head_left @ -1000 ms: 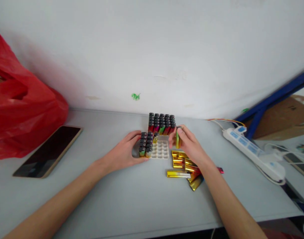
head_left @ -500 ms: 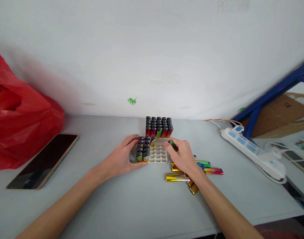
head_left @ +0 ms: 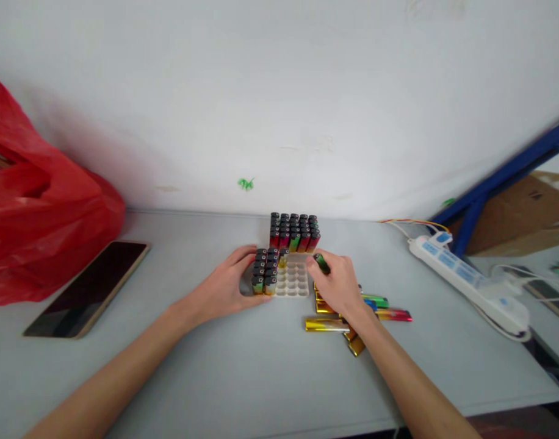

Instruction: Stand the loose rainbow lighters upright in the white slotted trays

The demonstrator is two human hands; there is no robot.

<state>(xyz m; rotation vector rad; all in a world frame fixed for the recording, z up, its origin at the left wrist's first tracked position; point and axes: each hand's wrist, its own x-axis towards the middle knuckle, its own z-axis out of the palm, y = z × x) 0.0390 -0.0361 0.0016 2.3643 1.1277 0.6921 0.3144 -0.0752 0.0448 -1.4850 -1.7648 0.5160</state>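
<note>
We see 1 lighter [head_left: 322, 263], upright 1 s ago, now mostly enclosed by the right hand's [head_left: 338, 281] closed fingers near the tray's [head_left: 292, 281] right edge, thus outside its cells; our left hand [head_left: 227, 278] grips the left edge.

Grey table [head_left: 243, 366], 1 phone [head_left: 87, 289], tray [head_left: 292, 284], loose lighters [head_left: 326, 324], power strip [head_left: 465, 281]
</note>
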